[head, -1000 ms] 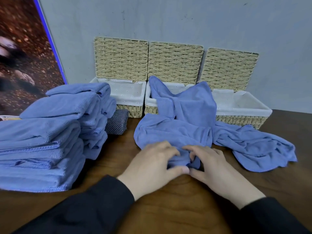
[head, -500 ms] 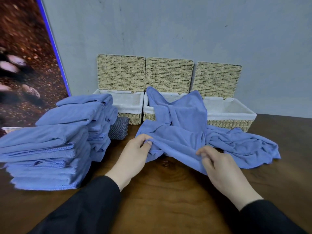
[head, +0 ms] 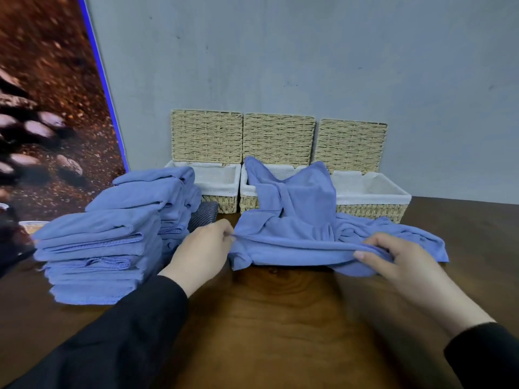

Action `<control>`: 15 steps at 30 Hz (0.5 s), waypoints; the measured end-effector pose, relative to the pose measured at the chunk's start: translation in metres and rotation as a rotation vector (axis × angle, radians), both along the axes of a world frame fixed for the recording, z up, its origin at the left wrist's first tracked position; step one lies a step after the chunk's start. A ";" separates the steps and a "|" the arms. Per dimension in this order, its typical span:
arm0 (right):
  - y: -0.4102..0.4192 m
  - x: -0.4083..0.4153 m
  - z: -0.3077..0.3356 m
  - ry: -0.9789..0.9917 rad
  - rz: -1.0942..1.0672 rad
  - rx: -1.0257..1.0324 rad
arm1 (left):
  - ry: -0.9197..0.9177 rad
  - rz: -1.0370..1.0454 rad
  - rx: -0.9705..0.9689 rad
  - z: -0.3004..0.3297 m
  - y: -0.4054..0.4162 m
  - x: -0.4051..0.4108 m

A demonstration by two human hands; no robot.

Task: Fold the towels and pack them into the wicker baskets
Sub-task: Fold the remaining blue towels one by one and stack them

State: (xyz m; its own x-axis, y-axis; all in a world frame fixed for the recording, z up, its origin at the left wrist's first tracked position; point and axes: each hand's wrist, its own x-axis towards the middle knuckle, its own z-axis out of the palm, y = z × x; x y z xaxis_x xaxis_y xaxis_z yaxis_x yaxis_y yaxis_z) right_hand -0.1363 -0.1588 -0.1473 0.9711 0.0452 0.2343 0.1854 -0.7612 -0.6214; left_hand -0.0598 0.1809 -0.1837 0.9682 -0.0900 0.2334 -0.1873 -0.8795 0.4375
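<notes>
I am at the spreading stage: one loose towel (head: 295, 242) lies crumpled on the table (head: 280, 318), its far end draped up over the rim of the middle basket (head: 248, 202), and I hold its near edge stretched between both hands. To do this well I judge I should keep the edge taut and level, draw the cloth toward me so the far end slips clear of the basket, and find true corners before making any fold; a bunched grip would give a crooked fold.

My left hand (head: 202, 254) pinches the edge at its fingertips, knuckles up, wrist low over the wood. My right hand (head: 393, 262) has its fingers curled round a gathered wad of cloth, thumb tucked beneath, palm turned down. The stretched edge runs straight between the two sets of fingers.

Beyond my left fingers stands a stack of folded towels (head: 112, 237). Beyond the cloth, three baskets sit against the wall with lids raised; the left basket (head: 217, 203) and right basket (head: 373, 209) show only white lining.
</notes>
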 end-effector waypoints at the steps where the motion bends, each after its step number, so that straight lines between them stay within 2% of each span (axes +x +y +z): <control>1: -0.001 -0.003 0.006 -0.023 0.001 0.034 | -0.019 0.024 -0.036 0.004 0.003 0.000; 4: -0.002 -0.012 0.026 -0.064 -0.015 0.179 | -0.122 0.047 -0.179 0.025 0.007 -0.002; 6: -0.002 -0.014 0.039 -0.095 -0.020 0.328 | -0.140 0.043 -0.456 0.045 0.002 -0.004; 8: 0.001 -0.013 0.051 -0.094 0.009 0.586 | -0.082 0.038 -0.797 0.067 -0.007 -0.008; 10: 0.004 -0.008 0.063 -0.098 0.050 0.780 | -0.089 -0.013 -1.007 0.088 -0.014 -0.008; 12: 0.006 -0.003 0.077 -0.175 0.075 0.887 | -0.210 -0.098 -1.063 0.108 -0.015 -0.002; 15: 0.005 0.001 0.096 -0.320 0.053 0.919 | -0.437 -0.179 -1.002 0.131 -0.012 0.006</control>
State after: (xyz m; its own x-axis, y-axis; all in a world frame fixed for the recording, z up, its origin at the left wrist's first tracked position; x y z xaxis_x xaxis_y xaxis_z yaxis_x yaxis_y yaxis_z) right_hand -0.1350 -0.1533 -0.0515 0.8574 -0.2452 0.4525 0.4687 0.0092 -0.8833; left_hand -0.0542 0.1691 -0.0524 0.7764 0.2001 0.5976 -0.5886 -0.1088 0.8011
